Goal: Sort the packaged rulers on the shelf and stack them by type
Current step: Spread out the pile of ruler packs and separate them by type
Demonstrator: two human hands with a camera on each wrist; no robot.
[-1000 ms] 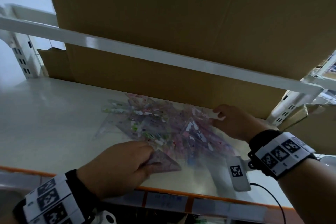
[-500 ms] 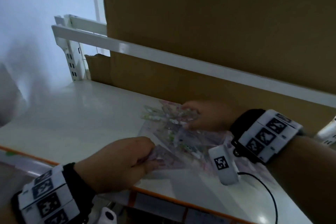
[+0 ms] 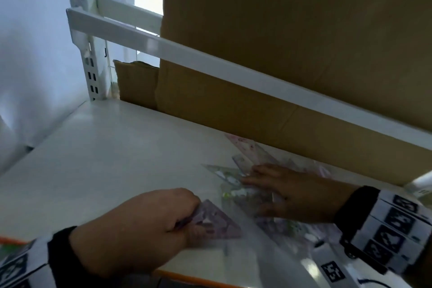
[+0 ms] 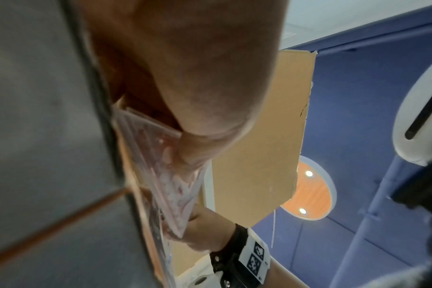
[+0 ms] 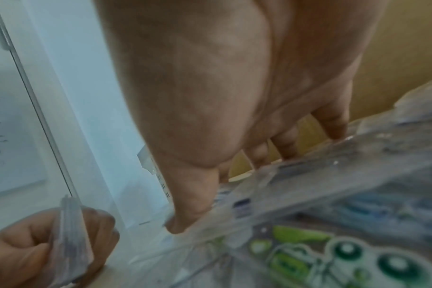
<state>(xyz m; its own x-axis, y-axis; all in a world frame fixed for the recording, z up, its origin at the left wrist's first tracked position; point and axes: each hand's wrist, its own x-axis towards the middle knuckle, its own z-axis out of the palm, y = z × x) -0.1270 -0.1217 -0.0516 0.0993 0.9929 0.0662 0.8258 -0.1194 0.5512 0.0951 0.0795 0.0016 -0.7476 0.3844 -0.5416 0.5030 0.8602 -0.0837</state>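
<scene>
progress check: early, i'd say. my left hand (image 3: 140,224) is curled round a small stack of purple triangle rulers (image 3: 212,222), thumb on top, fingers underneath, corner of the stack poking out toward the pile. left wrist view shows several thin packets (image 4: 168,175) edge-on in that grip, so one type is partly gathered. exact count i cannot tell.

my right hand (image 3: 294,192) lies flat on the mixed pile (image 3: 245,184), fingers straight and slightly spread, tips pressing the clear wrappers. right wrist view confirms it: fingertips (image 5: 333,126) down on plastic, nothing pinched. a green-print packet (image 5: 333,253) sits just under the wrist.

pile is on the white shelf (image 3: 105,159), right of centre, up against the cardboard box (image 3: 257,124) at the back. triangles of at least two prints fan out at odd angles, overlapping. a pink one (image 3: 252,149) sticks out toward the box. more packets run under my right forearm, blurred.

done: one partial stack in hand. left: most of the pile unsorted, and no finished stack is lying on the shelf that i can see. left half of the shelf looks like the place to set stacks down.

my read: the right hand is either pinning the pile or fishing for the next purple one. wrappers look slick, so i expect sliding.
</scene>
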